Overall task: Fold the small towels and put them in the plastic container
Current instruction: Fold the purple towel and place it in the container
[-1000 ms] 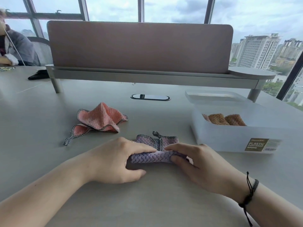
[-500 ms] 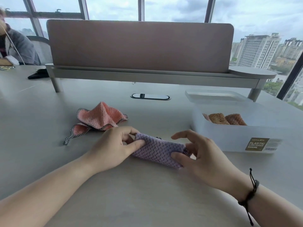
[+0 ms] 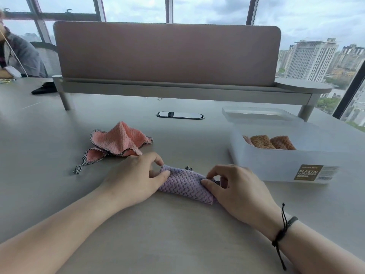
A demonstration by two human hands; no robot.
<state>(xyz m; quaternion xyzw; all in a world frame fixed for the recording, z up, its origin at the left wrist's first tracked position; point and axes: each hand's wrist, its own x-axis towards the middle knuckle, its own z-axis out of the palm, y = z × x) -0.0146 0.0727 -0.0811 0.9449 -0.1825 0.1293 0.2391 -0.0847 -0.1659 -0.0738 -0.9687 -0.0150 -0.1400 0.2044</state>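
Observation:
A small purple towel (image 3: 184, 183), folded into a narrow strip, lies on the grey table in front of me. My left hand (image 3: 136, 177) pinches its left end between thumb and fingers. At the other end my right hand (image 3: 235, 189) grips the strip with thumb and fingers. A crumpled pink towel (image 3: 117, 141) with checkered trim lies unfolded to the left, behind my left hand. The white plastic container (image 3: 280, 163) stands open at the right, with folded orange towels (image 3: 270, 142) inside.
The container's lid (image 3: 258, 113) lies flat behind it. A raised shelf with a brown divider panel (image 3: 167, 54) spans the back of the table. A cable port (image 3: 180, 115) sits mid-table. A person in grey (image 3: 21, 54) sits at far left beside a black object (image 3: 44, 89).
The purple towel was folded over once more, hiding its trimmed edges, and now lies as a tilted strip. Both hands shifted from pressing it down to pinching its ends.

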